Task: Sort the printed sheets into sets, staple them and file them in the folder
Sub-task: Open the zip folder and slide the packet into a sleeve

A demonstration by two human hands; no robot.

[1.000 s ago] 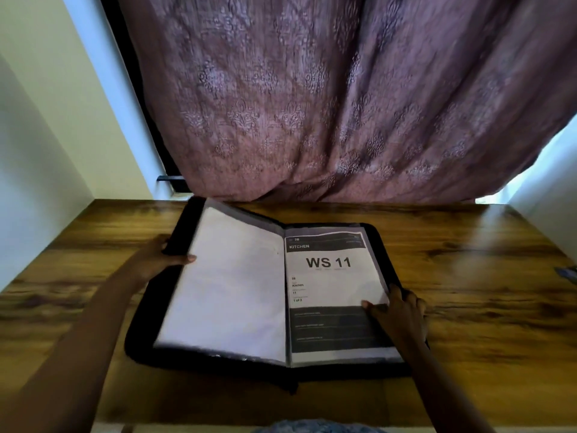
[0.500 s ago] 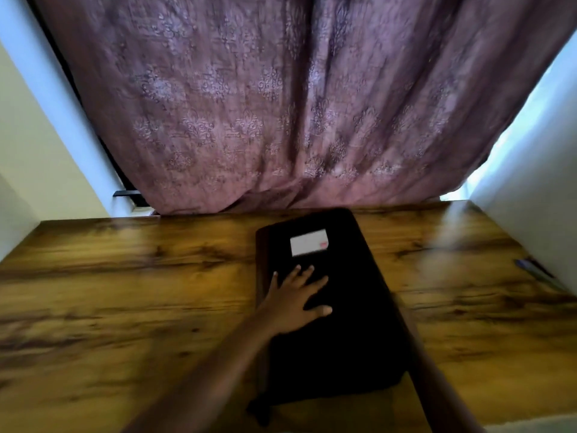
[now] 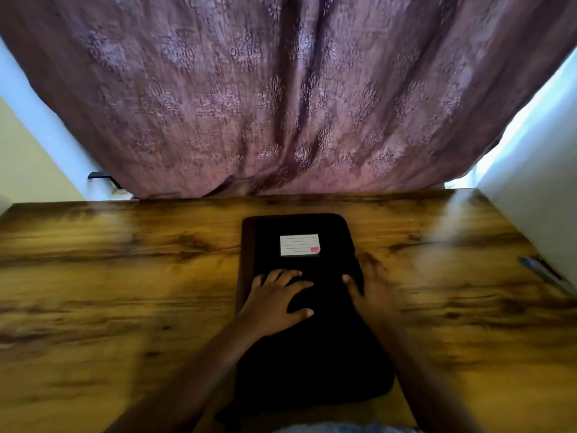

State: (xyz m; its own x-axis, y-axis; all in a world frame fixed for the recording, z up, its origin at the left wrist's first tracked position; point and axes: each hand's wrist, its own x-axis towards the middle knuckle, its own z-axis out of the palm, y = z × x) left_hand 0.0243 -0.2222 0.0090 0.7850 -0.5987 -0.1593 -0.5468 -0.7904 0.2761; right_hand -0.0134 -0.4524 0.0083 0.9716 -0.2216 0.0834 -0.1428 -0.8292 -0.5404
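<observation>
Since half a second ago the right hand has come to the closed folder's right edge, blurred; whether it grips I cannot tell; left hand lies flat on the cover, fingers spread; lined white label just beyond the fingertips; wood-grain table beneath. Black, matte, round-cornered — probably stiff and fairly heavy, best taken by both long edges.

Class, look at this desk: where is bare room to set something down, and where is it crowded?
The widest bare patch of table lies left of the folder, out to the left edge. A narrower one lies between folder and pen. A strip runs behind, up to the curtain. Crowded: the centre, left hand and right hand on the folder.
</observation>
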